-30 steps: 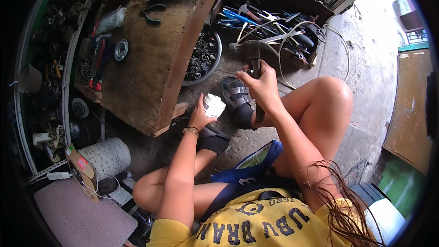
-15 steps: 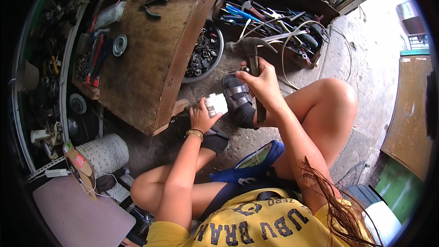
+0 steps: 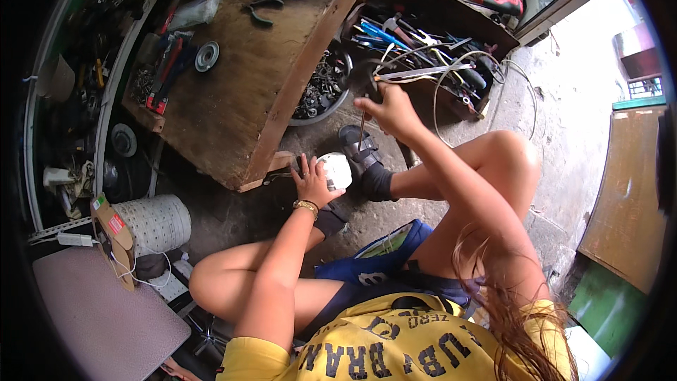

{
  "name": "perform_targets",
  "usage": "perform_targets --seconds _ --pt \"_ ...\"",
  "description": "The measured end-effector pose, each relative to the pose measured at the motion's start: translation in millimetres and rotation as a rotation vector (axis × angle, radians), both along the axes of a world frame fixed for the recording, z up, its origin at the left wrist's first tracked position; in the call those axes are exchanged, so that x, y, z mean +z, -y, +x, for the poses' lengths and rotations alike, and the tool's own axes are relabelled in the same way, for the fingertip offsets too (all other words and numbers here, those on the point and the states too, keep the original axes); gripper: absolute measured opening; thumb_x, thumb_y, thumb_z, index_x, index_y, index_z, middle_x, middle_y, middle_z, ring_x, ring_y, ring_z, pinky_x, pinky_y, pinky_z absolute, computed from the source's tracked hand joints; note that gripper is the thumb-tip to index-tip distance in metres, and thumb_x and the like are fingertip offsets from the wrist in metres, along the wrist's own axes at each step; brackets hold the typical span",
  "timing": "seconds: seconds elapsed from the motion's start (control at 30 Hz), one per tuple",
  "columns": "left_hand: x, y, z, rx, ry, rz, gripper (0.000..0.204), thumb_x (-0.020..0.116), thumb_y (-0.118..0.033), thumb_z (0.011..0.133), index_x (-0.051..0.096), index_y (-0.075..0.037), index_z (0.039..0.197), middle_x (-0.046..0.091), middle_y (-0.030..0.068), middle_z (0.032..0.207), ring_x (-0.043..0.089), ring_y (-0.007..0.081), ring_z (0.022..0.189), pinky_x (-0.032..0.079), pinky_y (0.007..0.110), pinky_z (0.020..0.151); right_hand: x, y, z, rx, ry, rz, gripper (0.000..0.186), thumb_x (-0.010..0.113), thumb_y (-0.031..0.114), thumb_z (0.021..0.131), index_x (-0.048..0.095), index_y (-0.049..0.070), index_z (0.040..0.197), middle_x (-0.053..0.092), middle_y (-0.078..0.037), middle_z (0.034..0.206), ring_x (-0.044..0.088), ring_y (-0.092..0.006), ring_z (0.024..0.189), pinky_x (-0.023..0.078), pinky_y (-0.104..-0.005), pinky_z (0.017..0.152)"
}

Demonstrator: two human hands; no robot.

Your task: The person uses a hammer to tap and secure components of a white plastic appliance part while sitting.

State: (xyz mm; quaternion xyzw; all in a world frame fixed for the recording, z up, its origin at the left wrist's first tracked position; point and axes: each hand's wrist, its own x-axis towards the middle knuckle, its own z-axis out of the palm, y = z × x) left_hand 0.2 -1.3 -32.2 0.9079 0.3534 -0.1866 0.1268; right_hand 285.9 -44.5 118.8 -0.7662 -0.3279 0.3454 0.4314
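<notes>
My left hand (image 3: 312,183) grips a small white rounded part (image 3: 338,171) with a greyish patch, low over the floor beside the workbench leg. Its fingers lie along the part's left side, with the thumb below. Up and to the right, my right hand (image 3: 392,110) is closed round a claw hammer (image 3: 366,76), whose dark head is blurred. The hammer's handle passes down behind my wrist. From the same hand a thin metal rod (image 3: 362,131) points down over my sandal, clear of the white part. The rod's upper end is hidden by my fingers.
A wooden workbench (image 3: 233,109) stands at left, bearing pliers (image 3: 262,13) and a metal disc (image 3: 206,56). Beyond my hands are a basin (image 3: 348,63) of small metal parts and a tool box (image 3: 486,104). A looped cable (image 3: 534,92) lies at right.
The white part has turned in my left hand and shows a rounder face. My right hand has tilted the hammer, and the thin rod now shows below it. The whole view has shifted slightly.
</notes>
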Motion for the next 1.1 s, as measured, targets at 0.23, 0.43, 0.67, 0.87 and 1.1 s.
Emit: perform_targets --seconds 0.23,0.43,0.67,0.87,1.1 --pt "23.0 -20.0 5.4 -0.007 0.107 -0.143 0.075 0.078 -0.039 0.077 0.043 -0.004 0.134 0.034 0.0154 0.149 0.02 0.0388 0.146 0.024 0.066 0.109 -62.9 -14.9 -39.1 0.004 -0.312 -0.229 0.031 0.077 0.026 0.083 0.067 -0.003 0.087 0.07 -0.012 0.07 0.066 -0.0177 0.06 0.051 -0.0349 0.055" --pt "28.9 -56.8 43.3 0.236 0.73 -0.622 0.039 0.062 -0.006 0.09 0.055 0.001 0.128 0.064 0.0174 0.12 0.063 0.0281 0.112 0.046 0.034 0.098 -84.8 -32.6 -44.2 0.036 -0.276 -0.154 0.03 0.077 0.025 0.083 0.066 -0.003 0.086 0.069 -0.012 0.07 0.067 -0.0179 0.061 0.051 -0.0349 0.056" --pt "19.1 -67.9 74.5 0.347 0.624 -0.74 0.023 0.064 -0.008 0.091 0.066 -0.001 0.113 0.073 0.0084 0.096 0.07 0.0177 0.085 0.053 0.031 0.078 -105.7 -45.3 -39.1 0.187 -0.337 -0.152 0.027 0.074 0.021 0.084 0.064 -0.004 0.087 0.066 -0.011 0.069 0.06 -0.0153 0.052 0.047 -0.0334 0.047" --pt "29.9 -52.7 74.1 0.242 0.722 -0.49 0.01 0.067 -0.007 0.087 0.066 -0.003 0.095 0.071 0.0116 0.08 0.07 0.0211 0.074 0.052 0.033 0.068 -92.1 -36.3 -30.9 0.134 -0.303 -0.117 0.029 0.068 0.024 0.09 0.062 -0.004 0.087 0.063 -0.011 0.066 0.059 -0.0159 0.049 0.044 -0.0328 0.041" --pt "29.6 -55.1 75.9 0.304 0.735 -0.564 0.008 0.065 -0.004 0.087 0.064 -0.002 0.095 0.069 0.0151 0.079 0.069 0.0267 0.071 0.05 0.036 0.064 -29.6 -29.7 9.2 -0.026 -0.354 -0.048 0.029 0.054 0.024 0.102 0.051 0.002 0.083 0.051 -0.002 0.061 0.044 -0.0096 0.038 0.033 -0.0271 0.033"
